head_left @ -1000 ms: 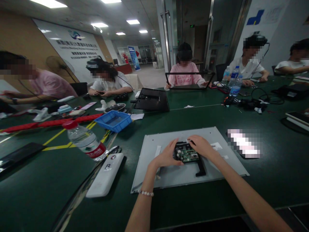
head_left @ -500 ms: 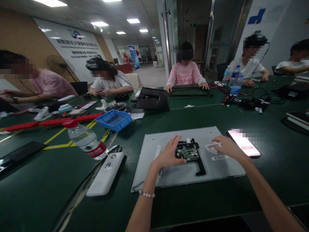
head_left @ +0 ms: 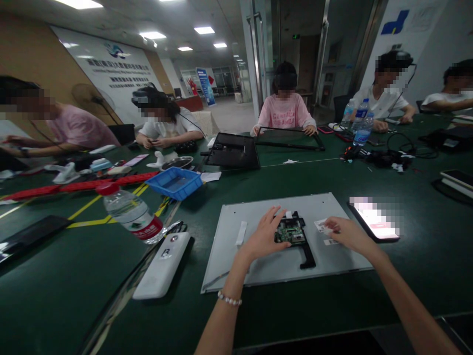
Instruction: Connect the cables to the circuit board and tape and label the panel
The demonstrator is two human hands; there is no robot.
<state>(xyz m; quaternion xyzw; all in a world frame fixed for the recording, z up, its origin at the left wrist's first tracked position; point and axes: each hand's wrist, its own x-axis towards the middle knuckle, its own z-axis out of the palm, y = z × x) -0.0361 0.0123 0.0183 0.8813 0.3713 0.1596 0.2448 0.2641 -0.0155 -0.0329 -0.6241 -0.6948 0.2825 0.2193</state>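
A flat grey metal panel [head_left: 229,246] lies before me, looking like the back of a display. On its middle sits a green circuit board [head_left: 291,234] in a black bracket [head_left: 307,256] with an arm reaching toward me. My left hand [head_left: 264,234] is open over the board's left side, thumb along the near edge and fingers stretched toward the far edge. Whether it presses on the board I cannot tell. Beside the paper label [head_left: 320,225] on the panel's right part, my right hand [head_left: 349,234] has its fingers curled together; anything between the fingertips is hidden.
A lit phone [head_left: 375,222] lies right of the panel. On the left are a white power bank [head_left: 162,266], a tilted water bottle [head_left: 131,214] and a blue tray [head_left: 175,183]. Across the green table [head_left: 314,177], a person holds a black frame [head_left: 290,146]. Other people sit around.
My left hand has shifted right, farther over the circuit board. My right hand has moved slightly right and its fingers have curled in more. The person opposite has tilted up the black frame.
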